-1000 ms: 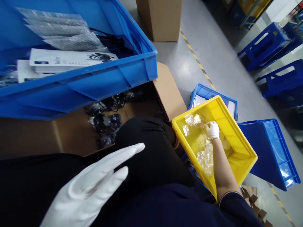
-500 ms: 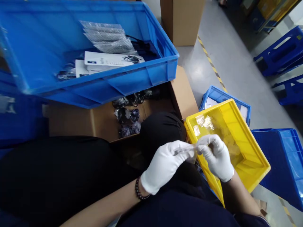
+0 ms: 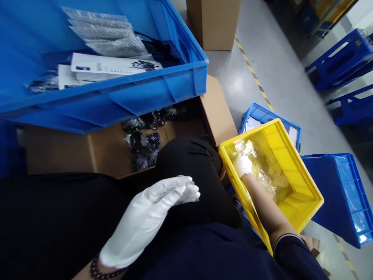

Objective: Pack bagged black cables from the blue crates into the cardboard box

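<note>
My left hand, in a white glove, hovers over my dark-trousered lap. Its fingers lie close together and pinch a small clear bag at their tips. My right hand, also gloved, reaches down into the yellow bin at my right knee. Its fingers are curled into a pile of small clear bags there, and what they grip is hidden among the plastic.
A large blue crate ahead holds white booklets and bubble-wrap pouches. Below it an open cardboard box contains black bagged parts. More blue crates stand to the right, and a brown carton on the grey floor.
Half a second ago both hands held one small bag together over my lap. My right hand has gone back into the yellow bin, while my left hand stays over the lap with the bag.
</note>
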`<act>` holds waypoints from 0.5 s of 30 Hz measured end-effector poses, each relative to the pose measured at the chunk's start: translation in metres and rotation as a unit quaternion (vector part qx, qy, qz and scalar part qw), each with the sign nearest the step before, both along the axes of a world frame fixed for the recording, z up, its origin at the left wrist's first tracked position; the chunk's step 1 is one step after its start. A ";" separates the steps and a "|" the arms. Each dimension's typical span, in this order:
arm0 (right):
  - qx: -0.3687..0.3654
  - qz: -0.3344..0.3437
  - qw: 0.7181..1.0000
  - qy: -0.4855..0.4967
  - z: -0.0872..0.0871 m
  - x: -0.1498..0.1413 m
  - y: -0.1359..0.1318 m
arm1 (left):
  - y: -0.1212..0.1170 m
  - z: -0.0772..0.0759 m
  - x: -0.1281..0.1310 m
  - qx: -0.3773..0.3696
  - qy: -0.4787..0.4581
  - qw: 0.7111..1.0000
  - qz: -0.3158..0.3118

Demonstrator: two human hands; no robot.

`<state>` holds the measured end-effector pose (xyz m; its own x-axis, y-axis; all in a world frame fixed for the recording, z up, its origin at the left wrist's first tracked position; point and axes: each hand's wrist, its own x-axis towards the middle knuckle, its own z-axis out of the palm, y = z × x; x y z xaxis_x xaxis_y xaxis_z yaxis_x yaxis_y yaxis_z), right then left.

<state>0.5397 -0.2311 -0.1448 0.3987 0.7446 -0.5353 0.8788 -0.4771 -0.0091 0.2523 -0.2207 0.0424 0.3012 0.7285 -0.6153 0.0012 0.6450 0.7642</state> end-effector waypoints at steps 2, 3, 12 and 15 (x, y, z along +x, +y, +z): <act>0.004 -0.040 0.999 0.022 -0.001 0.002 -0.001 | 0.000 0.001 0.000 -0.017 -0.011 1.000 0.018; 0.019 -0.070 0.996 0.044 -0.001 0.007 -0.003 | 0.000 0.002 0.000 -0.024 -0.017 0.999 0.024; 0.331 -0.255 0.815 0.402 0.080 0.026 -0.029 | 0.000 0.001 0.016 -0.077 -0.158 0.983 0.058; 0.382 -0.236 0.746 0.492 0.132 -0.001 -0.031 | -0.001 -0.002 0.029 -0.117 -0.206 0.970 0.052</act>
<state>0.5385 -0.2625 -0.0131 0.4068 0.8831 -0.2336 0.0042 -0.2575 -0.9663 0.2810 -0.2216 0.0401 0.4893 0.6223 -0.6110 -0.3468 0.7816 0.5184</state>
